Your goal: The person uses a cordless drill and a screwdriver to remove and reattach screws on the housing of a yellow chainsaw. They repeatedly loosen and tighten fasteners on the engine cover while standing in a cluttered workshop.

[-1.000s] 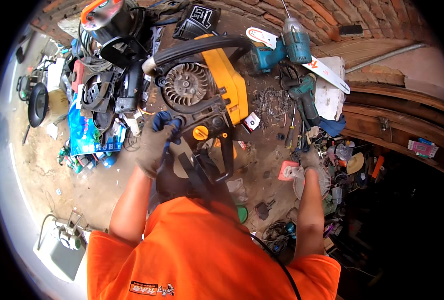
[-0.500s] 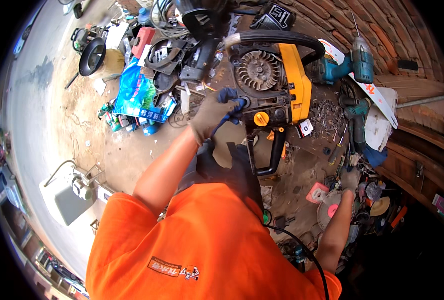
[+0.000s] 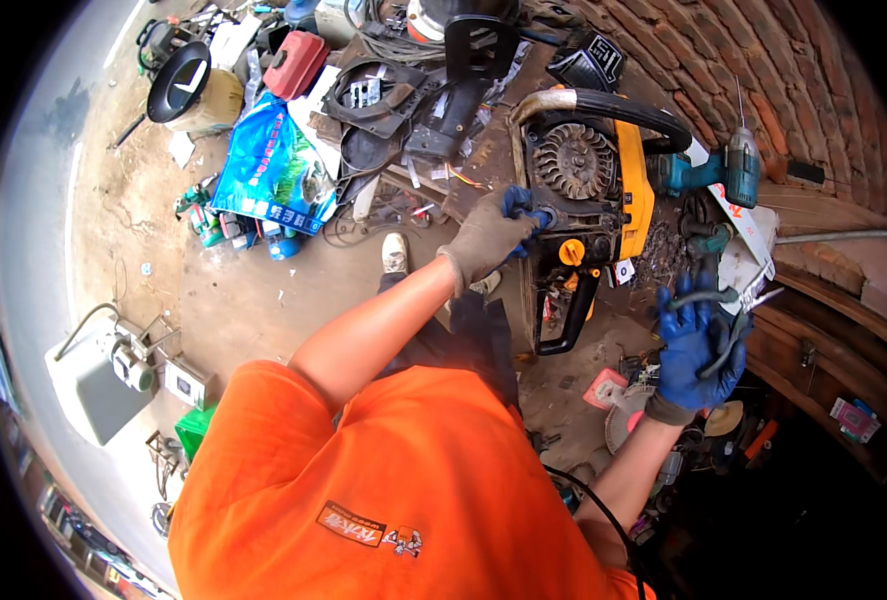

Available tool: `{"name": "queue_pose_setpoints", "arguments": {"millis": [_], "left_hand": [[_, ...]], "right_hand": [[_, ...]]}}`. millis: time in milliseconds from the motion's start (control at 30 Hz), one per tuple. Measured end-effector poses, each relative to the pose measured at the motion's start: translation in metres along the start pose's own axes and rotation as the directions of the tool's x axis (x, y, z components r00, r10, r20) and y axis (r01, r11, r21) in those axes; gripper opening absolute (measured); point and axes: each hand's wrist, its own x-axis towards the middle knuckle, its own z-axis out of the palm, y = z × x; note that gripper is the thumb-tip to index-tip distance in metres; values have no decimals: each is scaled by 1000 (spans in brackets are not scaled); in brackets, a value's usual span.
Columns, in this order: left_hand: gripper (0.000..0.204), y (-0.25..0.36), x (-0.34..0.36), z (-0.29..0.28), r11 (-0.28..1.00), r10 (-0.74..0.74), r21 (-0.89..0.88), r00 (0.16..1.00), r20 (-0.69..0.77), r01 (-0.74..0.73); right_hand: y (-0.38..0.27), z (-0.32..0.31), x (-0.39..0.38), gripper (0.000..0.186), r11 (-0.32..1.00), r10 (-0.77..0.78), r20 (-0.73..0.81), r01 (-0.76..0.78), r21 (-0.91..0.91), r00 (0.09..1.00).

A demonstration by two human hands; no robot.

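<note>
My left hand (image 3: 494, 235), in a grey-and-blue glove, is closed at the lower left of the yellow-and-black chainsaw body (image 3: 633, 190), whose finned flywheel (image 3: 575, 162) is exposed; what its fingertips grip is hidden. The orange knob (image 3: 572, 251) sits just right of that hand. My right hand (image 3: 699, 360), gloved in blue, holds pliers (image 3: 748, 300) with dark handles and silver jaws, to the right of the saw's lower handle.
Cordless drills (image 3: 742, 165), a white guide bar (image 3: 754, 230) and a brick wall (image 3: 794, 80) lie right of the saw. Left are dark parts (image 3: 384, 100), a blue bag (image 3: 262, 180), a red container (image 3: 294, 62) and a pan (image 3: 176, 80). A white machine (image 3: 99, 385) stands lower left.
My right hand has come up from among the clutter at lower right, now with pliers in it. My left hand stays at the saw. The view has swung, moving the saw rightward.
</note>
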Motion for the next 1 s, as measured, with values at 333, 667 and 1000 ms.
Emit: {"name": "queue_pose_setpoints", "arguments": {"millis": [333,667,1000], "left_hand": [[30,6,3,-9,1000,-2,-16,991,132,4],[29,10,1,-15,999,22,-33,990,138,-17],[29,-1,8,-11,993,7,-117,992,129,8]], "right_hand": [[31,77,29,28,87,270,-414,-450,-889,869],[70,119,69,16,-860,480,20,475,-186,877],[79,142,99,17,-716,692,-259,688,-120,675]]}}
